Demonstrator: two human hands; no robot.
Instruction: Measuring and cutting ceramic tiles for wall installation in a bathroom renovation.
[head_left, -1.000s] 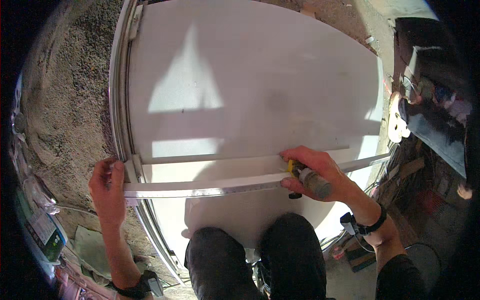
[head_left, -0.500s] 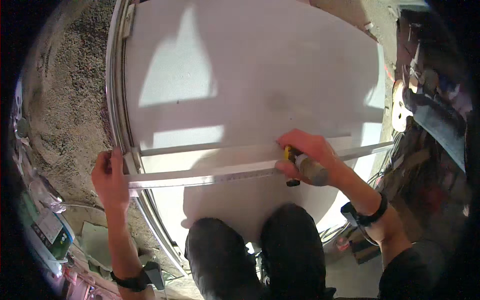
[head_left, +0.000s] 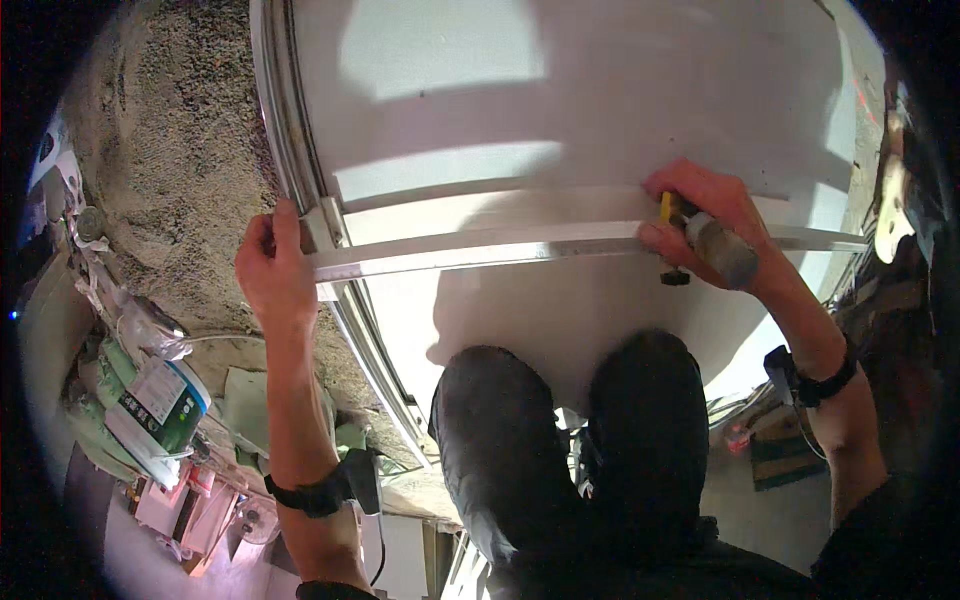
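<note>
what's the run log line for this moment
left hand: at metal bar's left end | right hand: gripping tool at bar | bar: across white board

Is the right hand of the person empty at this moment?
No, the right hand grips a tool that has a yellow part and a greyish, rounded body.

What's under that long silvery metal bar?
The big flat white panel shows on both sides of the long silvery metal bar, and a grooved metal rail seems to pass beneath its left end. Whatever lies directly underneath is covered.
</note>
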